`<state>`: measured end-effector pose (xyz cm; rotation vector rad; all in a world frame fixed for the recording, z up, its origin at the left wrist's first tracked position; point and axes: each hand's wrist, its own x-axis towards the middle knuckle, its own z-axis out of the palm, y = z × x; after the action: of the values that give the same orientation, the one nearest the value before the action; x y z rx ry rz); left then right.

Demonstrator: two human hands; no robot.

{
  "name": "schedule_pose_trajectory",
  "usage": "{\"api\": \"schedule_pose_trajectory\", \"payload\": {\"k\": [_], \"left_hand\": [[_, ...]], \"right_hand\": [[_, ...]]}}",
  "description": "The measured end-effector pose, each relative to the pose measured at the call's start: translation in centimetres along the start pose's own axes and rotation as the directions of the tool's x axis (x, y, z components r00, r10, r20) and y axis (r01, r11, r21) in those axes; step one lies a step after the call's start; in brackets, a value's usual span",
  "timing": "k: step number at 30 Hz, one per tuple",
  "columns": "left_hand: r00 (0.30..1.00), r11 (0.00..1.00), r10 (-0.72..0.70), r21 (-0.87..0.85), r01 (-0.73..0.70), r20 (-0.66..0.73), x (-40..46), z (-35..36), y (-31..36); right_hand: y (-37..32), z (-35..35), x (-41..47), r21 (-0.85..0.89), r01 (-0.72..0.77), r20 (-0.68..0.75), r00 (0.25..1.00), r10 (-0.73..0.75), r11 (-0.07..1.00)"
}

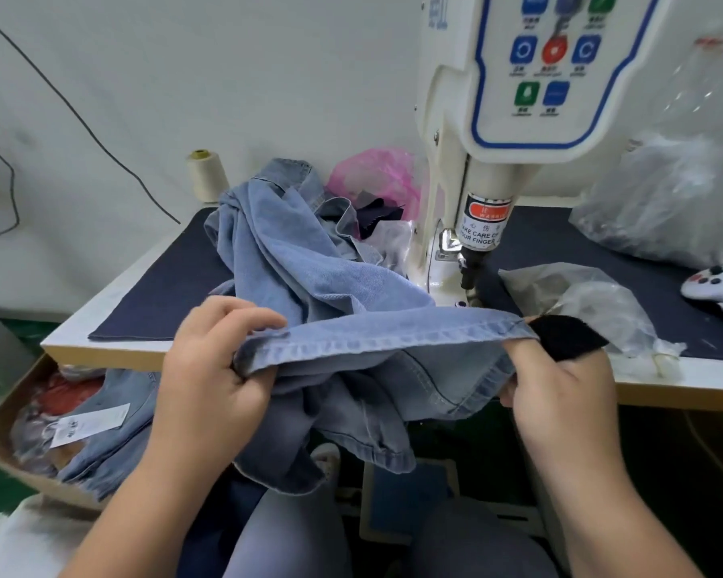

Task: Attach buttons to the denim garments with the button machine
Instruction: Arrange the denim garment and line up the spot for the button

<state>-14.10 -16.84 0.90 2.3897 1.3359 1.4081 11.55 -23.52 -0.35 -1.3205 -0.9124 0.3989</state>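
A cardboard box point(1, 427) of bagged clothing sits low at the far left, a paper tag point(88, 423) lying on the denim that spills over it. Above it, a cream thread cone point(206, 175) stands at the back corner of the tabletop point(113, 294), which is covered by a dark cloth mat point(172, 294). The left hand point(218, 369) grips one end of a stitched hem of the light-blue denim garment point(309, 277), fingers curled over the fold and thumb beneath. The garment is heaped on the mat left of the machine and drapes over the tabletop's front edge into the person's lap, its hem stretched taut between both hands. Behind the heap lies a pink plastic bag point(376, 177). The white button machine point(497, 160) rises at centre-right, its control panel point(556, 64) facing the camera (a red warning sticker marks the head). The right hand point(560, 390) pinches the hem's other end, its thumb in a black fabric sleeve point(568, 335). Clear plastic bags point(593, 302) lie beside it, and a white controller point(718, 285) rests at the far right.
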Motion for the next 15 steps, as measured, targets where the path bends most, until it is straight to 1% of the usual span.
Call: {"api": "schedule_pose_trajectory", "payload": {"k": [2,4,6,7,8,11,13,15], "left_hand": [[0.984,0.994,-0.102,-0.031,0.108,0.147,-0.3,-0.3,0.3],[0.940,0.958,-0.215,-0.130,0.255,0.265,-0.6,-0.6,0.5],[0.906,0.884,-0.224,-0.315,0.344,0.360,-0.9,-1.0,0.8],[0.896,0.846,-0.195,-0.393,0.360,0.399,-1.1,-1.4,1.1],[0.889,0.821,-0.137,-0.452,0.348,0.437,-1.4,-1.8,1.4],[0.878,0.844,0.062,-0.495,0.208,0.475,-2.2,-2.1,2.7],[0.888,0.864,0.136,-0.491,0.111,0.439,-2.2,-1.9,3.7],[0.892,0.903,0.180,-0.430,0.017,0.414,-2.3,-1.5,4.7]], "right_hand": [[-0.7,0.3,-0.1,0.047,0.008,0.009,1.000,-0.009,0.999],[-1.5,0.6,-0.2,0.052,0.016,0.028,0.999,-0.017,0.999],[-1.8,0.8,-0.5,0.030,0.018,0.067,0.998,-0.020,0.999],[-1.8,0.9,-0.8,0.021,0.015,0.094,0.995,-0.017,1.000],[-1.9,1.0,-1.3,0.020,0.017,0.124,0.992,-0.019,1.000],[-1.5,1.2,-3.0,0.027,0.026,0.210,0.977,-0.031,0.999],[-0.8,1.0,-3.8,0.020,0.004,0.239,0.971,-0.009,1.000],[0.0,0.6,-4.1,-0.014,-0.012,0.256,0.967,0.016,1.000]]}}
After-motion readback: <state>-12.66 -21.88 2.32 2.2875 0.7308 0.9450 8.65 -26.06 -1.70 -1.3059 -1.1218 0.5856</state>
